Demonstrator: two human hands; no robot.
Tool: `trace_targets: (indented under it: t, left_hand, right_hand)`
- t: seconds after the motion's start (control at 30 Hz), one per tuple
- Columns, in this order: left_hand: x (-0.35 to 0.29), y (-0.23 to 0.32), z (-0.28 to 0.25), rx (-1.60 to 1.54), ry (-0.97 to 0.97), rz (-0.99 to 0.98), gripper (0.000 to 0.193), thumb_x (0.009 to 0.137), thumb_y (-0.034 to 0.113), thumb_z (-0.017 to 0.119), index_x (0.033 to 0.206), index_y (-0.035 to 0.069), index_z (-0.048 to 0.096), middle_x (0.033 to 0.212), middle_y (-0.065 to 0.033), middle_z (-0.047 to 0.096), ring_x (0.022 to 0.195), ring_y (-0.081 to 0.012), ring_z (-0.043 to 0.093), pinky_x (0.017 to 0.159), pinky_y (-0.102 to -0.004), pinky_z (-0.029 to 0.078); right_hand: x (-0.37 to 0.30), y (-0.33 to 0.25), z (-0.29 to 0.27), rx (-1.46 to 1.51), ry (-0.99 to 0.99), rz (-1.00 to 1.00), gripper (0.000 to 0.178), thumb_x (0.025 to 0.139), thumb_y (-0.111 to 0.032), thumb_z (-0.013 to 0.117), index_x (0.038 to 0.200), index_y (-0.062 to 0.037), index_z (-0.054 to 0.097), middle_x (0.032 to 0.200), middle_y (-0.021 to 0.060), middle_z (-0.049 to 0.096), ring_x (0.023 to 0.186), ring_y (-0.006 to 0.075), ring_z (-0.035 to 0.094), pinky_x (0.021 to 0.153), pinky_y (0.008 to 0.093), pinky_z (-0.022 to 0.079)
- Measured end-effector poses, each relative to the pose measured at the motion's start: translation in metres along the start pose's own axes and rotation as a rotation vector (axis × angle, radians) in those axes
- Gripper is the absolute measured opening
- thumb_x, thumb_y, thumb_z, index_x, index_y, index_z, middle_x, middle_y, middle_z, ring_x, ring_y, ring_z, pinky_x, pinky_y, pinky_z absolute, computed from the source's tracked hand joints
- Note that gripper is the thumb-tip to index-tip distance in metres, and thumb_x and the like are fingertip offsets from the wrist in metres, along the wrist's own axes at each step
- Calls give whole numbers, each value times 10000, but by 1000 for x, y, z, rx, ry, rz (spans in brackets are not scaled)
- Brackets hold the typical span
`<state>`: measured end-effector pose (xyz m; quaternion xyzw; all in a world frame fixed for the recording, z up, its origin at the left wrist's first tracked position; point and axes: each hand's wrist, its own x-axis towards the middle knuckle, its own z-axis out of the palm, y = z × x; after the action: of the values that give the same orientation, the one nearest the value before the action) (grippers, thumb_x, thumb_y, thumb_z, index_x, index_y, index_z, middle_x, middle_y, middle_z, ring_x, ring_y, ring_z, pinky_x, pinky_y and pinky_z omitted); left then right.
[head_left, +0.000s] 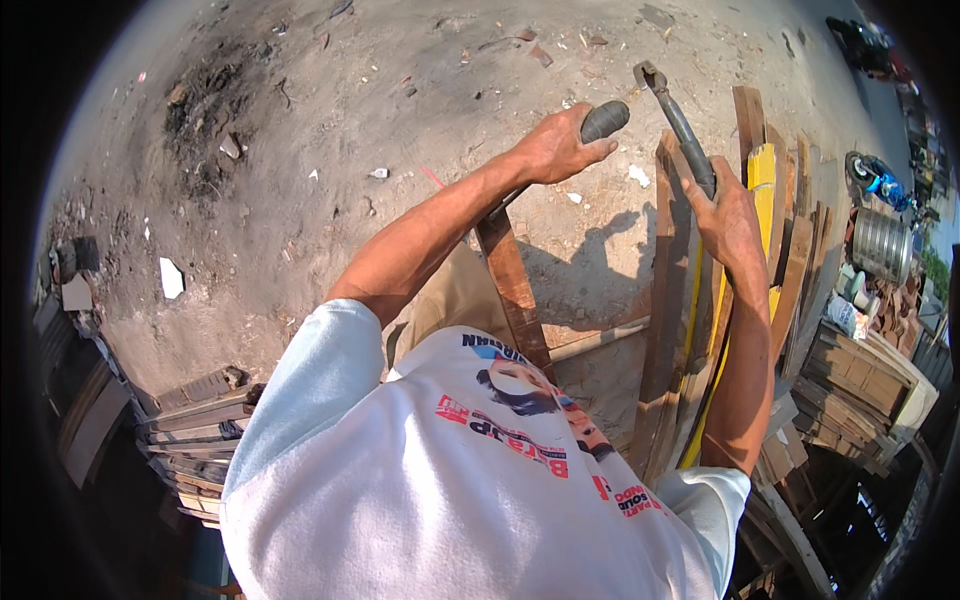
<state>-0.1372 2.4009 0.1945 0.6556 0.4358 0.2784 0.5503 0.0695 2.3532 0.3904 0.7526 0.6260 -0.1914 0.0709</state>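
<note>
My left hand is closed around a tool with a thick, dark, wrapped grip. A thin metal part of that tool shows below my wrist, by the upper end of a reddish-brown wooden board. I cannot make out the tool's tip or whether it touches the wood. The board leans beside my leg, its lower end hidden by my shirt. In my right hand is a hammer, gripped by its dark handle. Its small metal head is raised, pointing away from me, well apart from the board.
Long planks, some with yellow edges, stand close under my right forearm. More stacked wood and a metal drum are farther right. At left lies another timber pile. Debris litters the dirt ground.
</note>
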Motion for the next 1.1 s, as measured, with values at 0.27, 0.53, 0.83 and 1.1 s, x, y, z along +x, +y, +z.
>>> trace_targets:
  t: [0.27,0.53,0.83,1.1]
  left_hand:
    - [-7,-6,-2,26,17,-1,685,956,531,670,1302,-50,565,989,-234,660,864,-329,680,739,-492,546]
    - [-11,7,-11,52,-98,-115,690,959,569,635,1291,-32,572,989,-222,647,859,-319,673,742,-485,546]
    - [-10,7,-13,80,-34,-63,611,937,492,672,1215,-42,567,937,-228,661,821,-343,675,728,-481,537]
    - [-13,-5,4,59,-21,-8,639,954,559,643,1206,-25,595,940,-198,652,836,-317,652,730,-485,512]
  right_hand:
    - [71,57,-51,611,414,108,322,978,-313,641,941,5,603,726,61,582,585,149,551,555,327,461]
    - [-2,11,8,22,-234,-30,425,962,-286,635,1282,-10,587,1049,301,682,1029,453,674,914,514,494]
    - [57,51,-54,412,371,226,286,949,-283,665,963,-5,596,711,90,612,586,171,601,558,335,477]
    - [21,11,-13,-44,-133,-201,349,962,-256,651,1228,-38,594,964,244,691,895,387,671,839,482,510]
